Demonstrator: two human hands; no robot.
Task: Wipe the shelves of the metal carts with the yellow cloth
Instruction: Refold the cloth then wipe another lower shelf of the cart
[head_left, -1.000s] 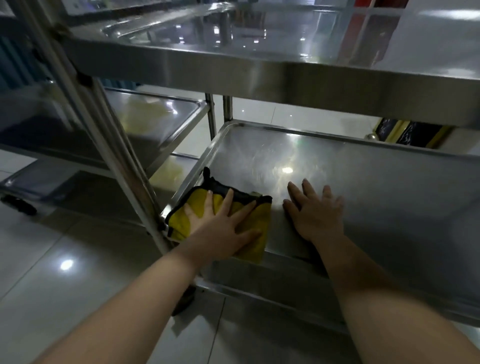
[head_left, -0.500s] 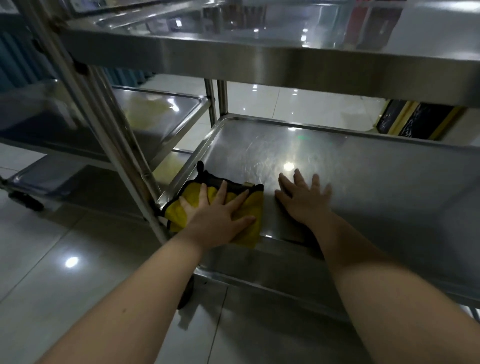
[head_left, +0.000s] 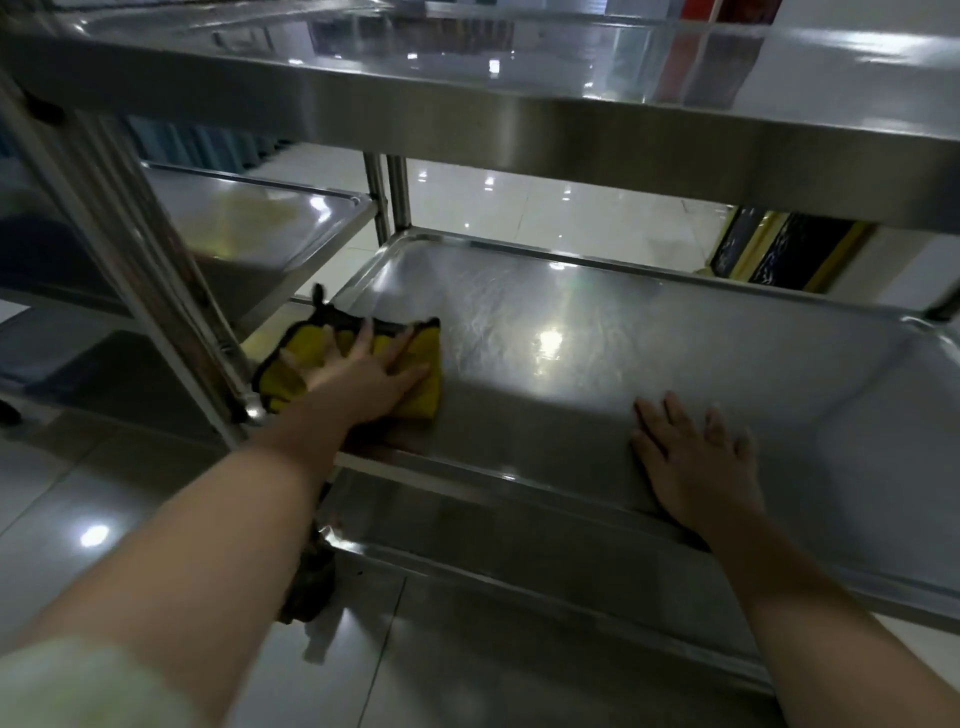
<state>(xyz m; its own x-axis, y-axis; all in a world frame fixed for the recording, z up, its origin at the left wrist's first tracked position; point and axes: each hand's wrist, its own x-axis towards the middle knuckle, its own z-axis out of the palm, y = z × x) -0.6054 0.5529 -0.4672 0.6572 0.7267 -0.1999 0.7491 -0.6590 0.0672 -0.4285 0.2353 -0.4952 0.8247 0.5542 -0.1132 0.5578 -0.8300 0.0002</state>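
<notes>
Right hand (head_left: 696, 467) slid right, left hand (head_left: 358, 379) pressing yellow cloth (head_left: 275, 382)

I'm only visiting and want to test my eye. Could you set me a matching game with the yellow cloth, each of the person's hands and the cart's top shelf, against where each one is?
Things:
1 yellow cloth
2 left hand
3 right hand
4 top shelf

Places:
A flat on bare metal near the front rim of the middle shelf
B overhead, above both hands
C at the left end of the middle shelf
D pressing flat on the cloth

Pairs: 1-C, 2-D, 3-A, 4-B
</notes>
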